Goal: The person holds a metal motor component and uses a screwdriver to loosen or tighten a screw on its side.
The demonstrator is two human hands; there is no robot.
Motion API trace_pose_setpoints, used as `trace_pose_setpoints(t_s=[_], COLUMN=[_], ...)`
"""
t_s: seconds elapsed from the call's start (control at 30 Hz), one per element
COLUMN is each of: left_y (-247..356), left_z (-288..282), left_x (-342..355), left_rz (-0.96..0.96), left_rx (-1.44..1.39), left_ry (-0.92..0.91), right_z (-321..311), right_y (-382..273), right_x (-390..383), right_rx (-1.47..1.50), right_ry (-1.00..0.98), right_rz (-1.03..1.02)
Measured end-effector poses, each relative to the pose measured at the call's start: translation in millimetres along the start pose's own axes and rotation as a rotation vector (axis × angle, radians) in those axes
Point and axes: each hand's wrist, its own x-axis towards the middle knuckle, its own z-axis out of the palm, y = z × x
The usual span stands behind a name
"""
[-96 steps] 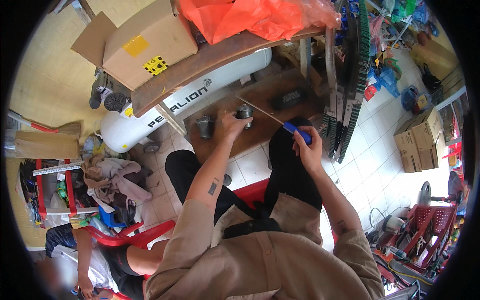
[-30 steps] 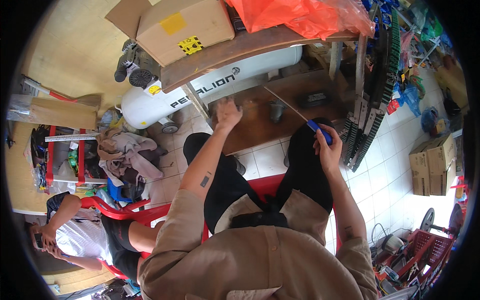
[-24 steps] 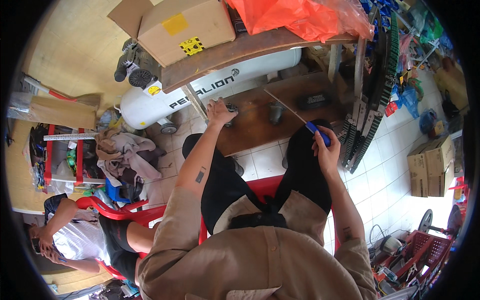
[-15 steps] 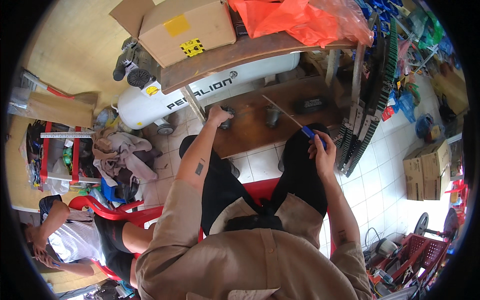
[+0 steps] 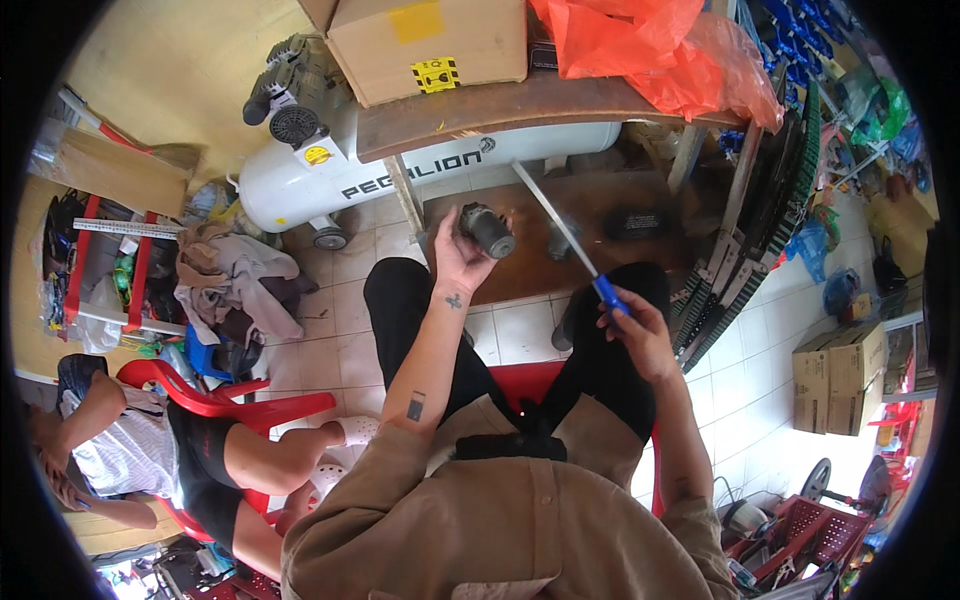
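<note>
In my left hand [image 5: 461, 265] is a dark, stubby cylindrical part, like a small motor [image 5: 490, 233], raised above the low brown wooden board [image 5: 520, 285]. Fingers and thumb wrap round one side of it, and its blunt end faces me. My right hand [image 5: 643, 335] grips the blue handle of a long-shafted screwdriver [image 5: 606, 292]. Its metal shaft slants away to the upper left, its tip apart from the held part. Behind the shaft, a second greyish cylindrical part [image 5: 564, 243] stands on the board, partly hidden. To its right lies a flat black object [image 5: 638, 222].
Above the board runs a wooden shelf [image 5: 450, 133] bearing a cardboard box [image 5: 425, 55] and orange plastic [image 5: 640, 40]. Under it lies a white compressor tank [image 5: 300, 185]. Dark toothed strips [image 5: 745, 240] lean at right. Another person [image 5: 215, 450] sits on a red chair at left.
My left hand has lifted the cylindrical part off the board and turned palm up with it. The screwdriver has shifted slightly, its shaft now pointing more steeply away from me.
</note>
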Motion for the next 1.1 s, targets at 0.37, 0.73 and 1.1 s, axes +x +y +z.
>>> trace_pose_setpoints(t_s=[0.37, 0.73, 1.1], left_y=[2, -2, -4], left_z=[0, 7, 0], left_x=[16, 15, 22], left_rz=[0.116, 0.141, 0.131], left_rx=[0.181, -0.005, -0.071], left_ry=[-0.061, -0.048, -0.027], right_z=[31, 31, 29], right_y=[9, 38, 40], right_x=[14, 19, 21], right_rx=[-0.499, -0.467, -0.487], right_ry=[0.305, 0.279, 0.254], right_rz=[-0.149, -0.172, -0.191])
